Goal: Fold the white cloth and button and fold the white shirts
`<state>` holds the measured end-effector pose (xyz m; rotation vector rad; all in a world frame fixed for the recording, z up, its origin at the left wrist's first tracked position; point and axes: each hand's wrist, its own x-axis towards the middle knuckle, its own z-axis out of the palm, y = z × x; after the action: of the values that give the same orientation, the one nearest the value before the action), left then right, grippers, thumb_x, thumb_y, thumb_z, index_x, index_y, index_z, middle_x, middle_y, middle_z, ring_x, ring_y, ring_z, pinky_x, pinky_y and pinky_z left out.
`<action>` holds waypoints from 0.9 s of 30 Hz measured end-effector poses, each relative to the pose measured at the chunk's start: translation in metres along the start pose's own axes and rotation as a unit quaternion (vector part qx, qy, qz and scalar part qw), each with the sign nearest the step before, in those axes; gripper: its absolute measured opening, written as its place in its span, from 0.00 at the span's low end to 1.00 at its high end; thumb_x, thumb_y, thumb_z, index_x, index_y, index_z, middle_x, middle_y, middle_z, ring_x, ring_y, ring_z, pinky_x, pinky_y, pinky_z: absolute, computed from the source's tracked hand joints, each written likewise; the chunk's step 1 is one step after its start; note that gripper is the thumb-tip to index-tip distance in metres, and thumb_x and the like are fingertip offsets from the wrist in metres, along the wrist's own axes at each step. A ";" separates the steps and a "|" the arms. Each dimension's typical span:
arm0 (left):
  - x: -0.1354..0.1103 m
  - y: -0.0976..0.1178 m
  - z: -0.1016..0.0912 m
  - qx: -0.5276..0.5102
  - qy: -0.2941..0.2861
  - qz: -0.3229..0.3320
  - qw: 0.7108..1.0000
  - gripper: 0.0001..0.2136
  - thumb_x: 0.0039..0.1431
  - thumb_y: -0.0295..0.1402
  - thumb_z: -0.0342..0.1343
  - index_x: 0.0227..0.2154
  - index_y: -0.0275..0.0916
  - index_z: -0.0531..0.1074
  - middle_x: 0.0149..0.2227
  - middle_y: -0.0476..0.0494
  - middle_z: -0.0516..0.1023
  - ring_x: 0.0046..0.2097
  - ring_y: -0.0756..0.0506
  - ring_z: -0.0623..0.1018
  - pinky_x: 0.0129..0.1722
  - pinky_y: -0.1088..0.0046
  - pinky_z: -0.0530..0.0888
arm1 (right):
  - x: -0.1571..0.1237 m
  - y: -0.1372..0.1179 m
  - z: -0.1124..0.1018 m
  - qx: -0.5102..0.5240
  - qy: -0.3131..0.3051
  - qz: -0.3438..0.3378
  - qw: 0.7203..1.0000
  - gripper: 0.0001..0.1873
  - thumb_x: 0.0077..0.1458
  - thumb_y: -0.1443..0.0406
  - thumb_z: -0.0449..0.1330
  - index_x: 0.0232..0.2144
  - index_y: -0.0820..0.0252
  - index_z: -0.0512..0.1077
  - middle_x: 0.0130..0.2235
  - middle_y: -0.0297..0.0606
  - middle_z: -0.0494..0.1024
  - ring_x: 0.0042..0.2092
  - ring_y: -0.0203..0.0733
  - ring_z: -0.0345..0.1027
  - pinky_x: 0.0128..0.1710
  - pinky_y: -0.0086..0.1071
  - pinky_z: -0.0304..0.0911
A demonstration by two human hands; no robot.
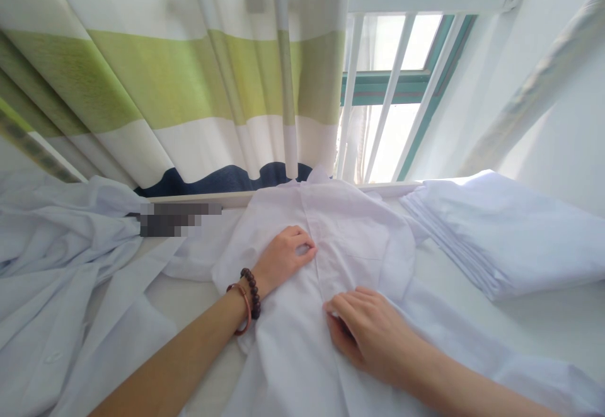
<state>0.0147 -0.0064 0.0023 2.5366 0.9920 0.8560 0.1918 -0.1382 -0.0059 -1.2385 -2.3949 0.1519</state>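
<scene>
Left of the left hand (282, 256), a dark thing (163, 220) is blurry. Below the right hand (371, 329), the shirt (295, 329) is cut off.

A white surface (451, 283), apparently a tabletop, is covered centrally by a spread white shirt (347, 259); crumpled white garments (42, 247) are heaped at left, and folded white cloth (524, 234) is laid at right.

Shirt (359, 240) lies before me on desk (193, 300), under my fingers (336, 305). At right, clothes stack (520, 234); at left, clothes heap (51, 240). Behind: curtain (165, 83).
</scene>
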 end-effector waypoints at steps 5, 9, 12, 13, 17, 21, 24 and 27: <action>-0.001 -0.007 -0.007 0.036 -0.038 0.100 0.994 0.07 0.61 0.31 0.54 0.32 0.39 0.78 0.36 0.45 0.75 0.38 0.49 0.76 0.42 0.73 0.74 | 0.000 0.001 0.001 0.001 -0.002 0.002 1.000 0.07 0.57 0.73 0.51 0.32 0.58 0.66 0.26 0.32 0.73 0.26 0.37 0.63 0.31 0.32 0.51; -0.002 -0.007 -0.013 0.094 -0.056 0.148 0.983 0.09 0.62 0.30 0.52 0.35 0.39 0.78 0.37 0.44 0.76 0.38 0.48 0.76 0.39 0.74 0.74 | -0.001 0.002 0.002 0.006 -0.009 0.002 1.000 0.07 0.57 0.73 0.51 0.32 0.59 0.66 0.27 0.32 0.73 0.27 0.37 0.64 0.31 0.32 0.51; -0.002 -0.007 -0.014 0.128 -0.054 0.179 0.974 0.10 0.63 0.30 0.51 0.36 0.39 0.78 0.38 0.44 0.77 0.38 0.48 0.75 0.38 0.73 0.73 | -0.001 0.002 0.002 0.004 -0.009 0.004 1.000 0.07 0.57 0.73 0.50 0.32 0.58 0.66 0.27 0.32 0.73 0.27 0.37 0.64 0.31 0.32 0.51; -0.002 -0.007 -0.013 0.137 -0.053 0.187 0.971 0.10 0.63 0.30 0.50 0.36 0.39 0.78 0.38 0.44 0.77 0.38 0.48 0.75 0.39 0.72 0.73 | -0.001 0.001 0.002 0.004 -0.009 0.004 1.000 0.07 0.57 0.73 0.50 0.32 0.58 0.66 0.27 0.32 0.73 0.27 0.37 0.64 0.31 0.32 0.51; -0.002 -0.009 -0.012 0.155 -0.045 0.206 0.965 0.12 0.65 0.30 0.48 0.38 0.39 0.77 0.38 0.43 0.77 0.38 0.48 0.75 0.39 0.71 0.73 | -0.002 0.002 0.002 0.002 -0.007 0.005 1.000 0.07 0.57 0.73 0.51 0.32 0.58 0.66 0.27 0.32 0.73 0.27 0.37 0.64 0.31 0.32 0.51; -0.002 -0.009 -0.011 0.156 -0.036 0.210 0.964 0.12 0.65 0.30 0.48 0.38 0.39 0.77 0.37 0.43 0.77 0.37 0.48 0.75 0.38 0.72 0.73 | -0.001 0.002 0.002 0.000 -0.009 0.006 1.000 0.07 0.57 0.73 0.51 0.32 0.58 0.66 0.26 0.32 0.72 0.26 0.37 0.63 0.31 0.32 0.51; -0.002 -0.009 -0.010 0.153 -0.033 0.209 0.965 0.12 0.65 0.30 0.47 0.38 0.39 0.77 0.37 0.43 0.77 0.37 0.48 0.75 0.37 0.72 0.73 | -0.001 0.002 0.001 0.000 -0.009 0.006 1.000 0.07 0.57 0.72 0.51 0.31 0.58 0.65 0.26 0.32 0.72 0.26 0.37 0.62 0.31 0.32 0.51; -0.002 -0.010 -0.010 0.155 -0.032 0.204 0.966 0.12 0.65 0.30 0.47 0.39 0.39 0.77 0.37 0.43 0.77 0.37 0.48 0.75 0.37 0.72 0.73 | 0.000 0.001 0.001 0.001 -0.007 0.006 1.000 0.07 0.57 0.72 0.50 0.31 0.58 0.65 0.26 0.31 0.72 0.26 0.37 0.62 0.31 0.32 0.51</action>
<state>0.0024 -0.0001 0.0043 3.0839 0.6295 0.7585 0.1923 -0.1377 -0.0073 -1.2555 -2.4000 0.1670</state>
